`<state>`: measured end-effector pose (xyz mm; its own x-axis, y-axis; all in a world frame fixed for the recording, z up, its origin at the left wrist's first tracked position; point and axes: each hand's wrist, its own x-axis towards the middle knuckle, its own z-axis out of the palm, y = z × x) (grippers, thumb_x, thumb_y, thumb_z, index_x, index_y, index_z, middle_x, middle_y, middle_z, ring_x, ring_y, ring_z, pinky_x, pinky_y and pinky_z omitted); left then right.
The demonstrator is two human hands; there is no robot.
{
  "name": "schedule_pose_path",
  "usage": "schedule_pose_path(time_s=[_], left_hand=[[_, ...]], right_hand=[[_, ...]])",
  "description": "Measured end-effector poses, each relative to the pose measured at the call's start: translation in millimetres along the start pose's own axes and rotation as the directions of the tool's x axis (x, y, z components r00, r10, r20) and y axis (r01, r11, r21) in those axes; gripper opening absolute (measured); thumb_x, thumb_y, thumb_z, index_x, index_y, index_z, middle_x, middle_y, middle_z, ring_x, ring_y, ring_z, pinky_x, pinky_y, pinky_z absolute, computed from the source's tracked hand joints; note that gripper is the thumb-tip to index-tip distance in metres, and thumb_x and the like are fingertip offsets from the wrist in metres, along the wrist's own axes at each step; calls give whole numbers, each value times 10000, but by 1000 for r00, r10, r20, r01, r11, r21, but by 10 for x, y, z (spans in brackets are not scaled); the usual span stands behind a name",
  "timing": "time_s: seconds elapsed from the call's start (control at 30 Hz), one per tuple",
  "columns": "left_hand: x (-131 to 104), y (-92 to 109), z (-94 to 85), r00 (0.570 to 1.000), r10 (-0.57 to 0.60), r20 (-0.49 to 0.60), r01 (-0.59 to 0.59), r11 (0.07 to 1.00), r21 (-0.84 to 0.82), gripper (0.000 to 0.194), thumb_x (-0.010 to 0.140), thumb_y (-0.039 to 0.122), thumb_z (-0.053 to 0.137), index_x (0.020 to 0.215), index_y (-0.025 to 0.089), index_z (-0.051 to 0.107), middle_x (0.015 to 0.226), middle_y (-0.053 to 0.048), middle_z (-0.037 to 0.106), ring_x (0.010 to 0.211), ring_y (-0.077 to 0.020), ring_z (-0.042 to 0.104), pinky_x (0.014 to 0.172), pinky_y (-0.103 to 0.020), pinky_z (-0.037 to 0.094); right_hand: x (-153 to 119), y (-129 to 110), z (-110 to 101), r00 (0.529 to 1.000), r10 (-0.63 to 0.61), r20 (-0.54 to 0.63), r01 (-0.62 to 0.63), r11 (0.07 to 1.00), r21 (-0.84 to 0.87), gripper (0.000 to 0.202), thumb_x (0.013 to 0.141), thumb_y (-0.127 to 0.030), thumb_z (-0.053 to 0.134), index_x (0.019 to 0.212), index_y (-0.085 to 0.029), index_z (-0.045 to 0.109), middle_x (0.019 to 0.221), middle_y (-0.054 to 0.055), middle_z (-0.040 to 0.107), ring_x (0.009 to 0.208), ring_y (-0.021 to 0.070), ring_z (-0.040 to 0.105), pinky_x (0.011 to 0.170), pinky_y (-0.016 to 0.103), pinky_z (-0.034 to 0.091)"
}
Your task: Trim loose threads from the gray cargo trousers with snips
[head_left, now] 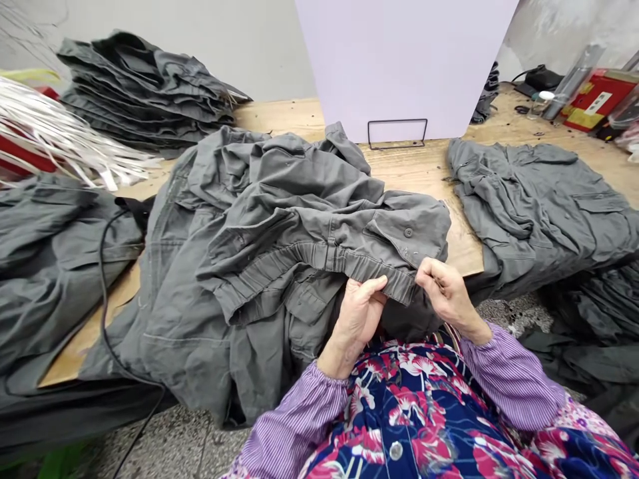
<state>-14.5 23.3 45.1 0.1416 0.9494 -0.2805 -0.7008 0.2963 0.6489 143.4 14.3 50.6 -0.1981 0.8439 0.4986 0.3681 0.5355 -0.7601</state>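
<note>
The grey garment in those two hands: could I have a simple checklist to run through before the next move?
1. Left hand gripping the waistband: ok, thumb on top.
2. Right hand close to the waistband's end: ok.
3. What the right hand pinches: cannot tell; its curled fingers hide it.
4. Button in sight: ok.
5. Grey garment smooth: not ok, rumpled.
6. Black cord clear of cloth: not ok, crosses some at left.

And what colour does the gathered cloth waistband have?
The gathered cloth waistband is grey; it shows best in the head view.
</note>
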Motion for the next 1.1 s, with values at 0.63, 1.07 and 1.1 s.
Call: schedule_pose_path(time_s=[0.63,1.07,1.1], left_hand=[[-66,-139,-155,904,416,98,-359,617,700,35,682,168,645,686,202,643,709,-37,656,806,-207,618,849,-328,442],[-51,-137,-386,880,462,108,-369,524,768,239,622,127,664,850,198,655,921,-74,669,999,-249,574,991,-406,354],[-80,-120,-382,894,444,54,-346,610,713,265,609,138,688,866,192,649,915,-64,671,967,-233,586,970,-389,380]], right_hand=[[110,-139,147,974,-225,-6,221,959,-177,203,824,-176,579,1026,-183,600,686,1,533,584,110,495,539,222,389],[418,-273,171,931,-82,356,-5,972,237,275,895,-263,437,634,-178,432,590,-30,411,541,91,379,523,220,317],[363,-293,84,901,-60,429,-74,954,290,322,909,-330,430,626,-177,428,573,-35,393,522,86,361,504,218,305]])
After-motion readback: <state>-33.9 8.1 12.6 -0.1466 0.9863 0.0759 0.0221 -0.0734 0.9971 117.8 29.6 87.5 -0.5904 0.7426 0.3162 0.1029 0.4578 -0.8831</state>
